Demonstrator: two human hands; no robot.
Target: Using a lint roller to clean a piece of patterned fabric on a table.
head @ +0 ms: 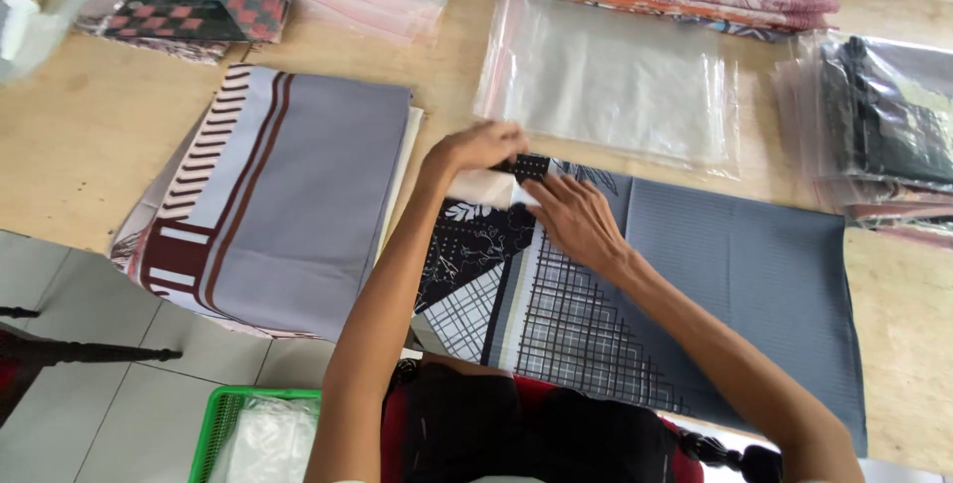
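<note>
Pinching the far edge of one grey patterned cloth (695,275), the left hand (483,145) has its fingers clamped on the fabric; the right hand (576,217) rests flat on it, fingers together. This cloth lies centre-right, long axis running left to right. One folded grey-and-maroon cloth (298,195) lies left, one clear bag (611,81) above. Wooden bench (79,136); tiled floor (129,394) lower left.

Head view, steeply down, close
</note>
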